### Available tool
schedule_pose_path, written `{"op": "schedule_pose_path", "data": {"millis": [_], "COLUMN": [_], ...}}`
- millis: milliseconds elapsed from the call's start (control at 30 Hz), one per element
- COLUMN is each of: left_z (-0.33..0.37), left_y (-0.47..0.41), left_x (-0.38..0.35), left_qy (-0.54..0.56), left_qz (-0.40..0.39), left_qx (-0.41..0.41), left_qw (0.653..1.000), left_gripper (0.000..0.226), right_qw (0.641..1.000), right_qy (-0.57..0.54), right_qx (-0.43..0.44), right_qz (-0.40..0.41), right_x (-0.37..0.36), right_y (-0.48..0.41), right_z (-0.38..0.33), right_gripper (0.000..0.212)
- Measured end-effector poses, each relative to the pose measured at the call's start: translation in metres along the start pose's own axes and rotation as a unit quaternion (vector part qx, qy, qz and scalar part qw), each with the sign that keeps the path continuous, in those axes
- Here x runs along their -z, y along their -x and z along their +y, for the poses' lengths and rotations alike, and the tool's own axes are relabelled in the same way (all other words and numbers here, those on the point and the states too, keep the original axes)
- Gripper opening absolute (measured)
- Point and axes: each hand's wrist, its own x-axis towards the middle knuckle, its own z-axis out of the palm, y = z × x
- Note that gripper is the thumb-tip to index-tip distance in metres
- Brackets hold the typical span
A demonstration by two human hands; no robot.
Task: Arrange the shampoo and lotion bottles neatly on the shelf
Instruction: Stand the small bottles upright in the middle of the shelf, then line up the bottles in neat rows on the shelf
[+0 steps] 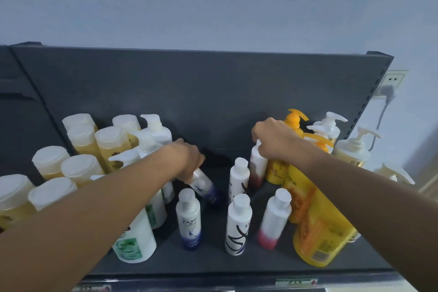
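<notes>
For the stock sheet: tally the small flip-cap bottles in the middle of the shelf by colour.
Blue-based Dove bottles: 2
Black-patterned white bottles: 2
Pink-based bottles: 2
Total: 6

Both arms were stretched forward; the left hand (187, 161) and right hand (276, 140) were each closed in a grasp

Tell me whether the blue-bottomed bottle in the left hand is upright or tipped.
Tipped. The blue-bottomed bottle leans, its top under the left hand, while the matching Dove bottle in front stands straight.
</notes>
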Motion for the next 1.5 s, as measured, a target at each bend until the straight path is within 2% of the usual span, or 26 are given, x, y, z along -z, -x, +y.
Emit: {"op": "schedule_pose_path", "data": {"millis": [67,200,533,767,900,1100,1333,1500], "left_z": [-0.001,0.005,0.022,0.023,0.015,-0.007,-0.05,-0.092], "left_y": [0.006,0.011,0.014,0.027,0.051,0.113,0.195,0.243], "left_x": [0.008,0.017,0.01,0.006,0.007,0.008,-0.017,-0.06], "left_qy": [0.051,0.145,0.228,0.259,0.255,0.275,0.268,0.262], "left_qz": [0.009,0.094,0.131,0.172,0.224,0.258,0.262,0.252], "left_qx": [0.01,0.005,0.021,0.053,0.074,0.077,0.143,0.186], "left_qw": [0.999,0.985,0.965,0.949,0.938,0.923,0.916,0.913], "left_gripper": [0.039,0.042,0.059,0.042,0.035,0.036,0.035,0.032], "right_qw": [1.0,1.0,1.0,1.0,1.0,0.994,0.98,0.97], "right_qy": [0.007,0.009,-0.017,-0.015,0.012,-0.045,-0.128,-0.15], "right_qx": [0.009,0.019,0.023,0.006,-0.005,0.052,0.123,0.174], "right_qz": [-0.004,-0.012,-0.014,0.0,0.025,0.085,0.084,0.077], "right_x": [0.0,-0.004,-0.01,-0.012,0.004,0.05,0.07,0.08], "right_y": [0.011,0.03,0.059,0.067,0.068,0.069,0.082,0.087], "right_z": [0.0,0.001,0.004,-0.002,-0.01,-0.041,-0.089,-0.143], "right_gripper": [0.026,0.02,0.03,0.034,0.027,0.03,0.031,0.034]}}
